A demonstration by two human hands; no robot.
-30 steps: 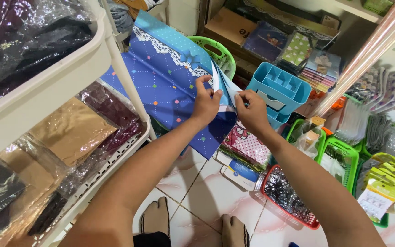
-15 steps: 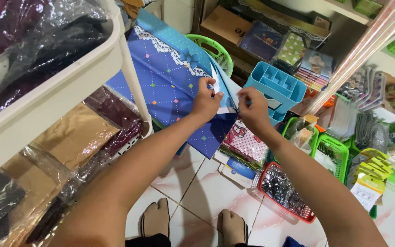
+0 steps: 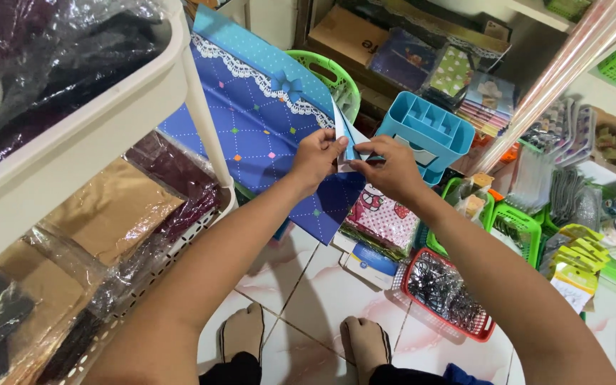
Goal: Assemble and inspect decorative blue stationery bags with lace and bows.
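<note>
Pinching the right-hand corner of a large blue paper sheet (image 3: 265, 135), the left hand (image 3: 316, 158) and the right hand (image 3: 391, 167) meet almost fingertip to fingertip. Both hands are closed on the sheet's folded corner, which stands up between them. The rest of the sheet, trimmed with a white lace band and a bow, spreads away up and to the left of the hands. A light blue plastic organiser (image 3: 425, 135) sits just beyond the right hand. A red basket (image 3: 445, 296) rests on the tiled floor below.
</note>
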